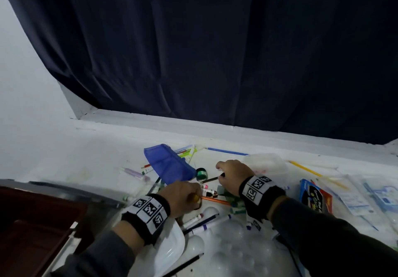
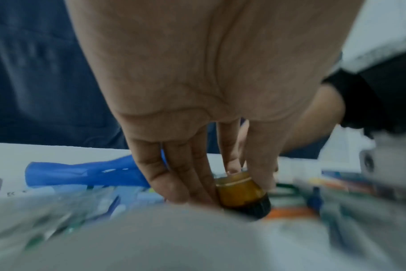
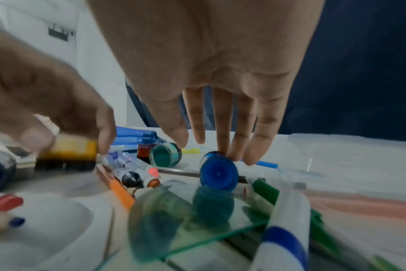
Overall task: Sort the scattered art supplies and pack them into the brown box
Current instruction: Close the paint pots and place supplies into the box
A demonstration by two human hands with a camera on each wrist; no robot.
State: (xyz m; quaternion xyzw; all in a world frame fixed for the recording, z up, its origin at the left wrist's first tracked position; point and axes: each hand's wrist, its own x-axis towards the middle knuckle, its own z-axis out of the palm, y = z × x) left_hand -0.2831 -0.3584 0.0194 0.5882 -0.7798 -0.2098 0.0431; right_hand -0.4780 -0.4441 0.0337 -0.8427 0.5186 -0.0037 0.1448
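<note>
My left hand (image 1: 191, 193) grips a small yellow paint jar (image 2: 240, 192) with a black lid, just above the heap of markers; thumb and fingers curl round it in the left wrist view. To its right, my right hand (image 3: 216, 146) reaches down with straight fingers, and two fingertips touch a blue paint jar (image 3: 218, 172) lying on its side. A green paint jar (image 3: 166, 155) lies close by, next to a blue mesh pouch (image 1: 170, 164). The brown box (image 1: 25, 212) stands at the lower left of the head view.
Markers, pencils and an orange pencil (image 1: 215, 200) lie jumbled under both hands. A white palette (image 1: 232, 253) and a white tray (image 1: 172, 246) sit near me. A crayon pack (image 1: 314, 197) and plastic packets (image 1: 366, 197) lie to the right. A dark curtain (image 1: 215, 50) hangs behind.
</note>
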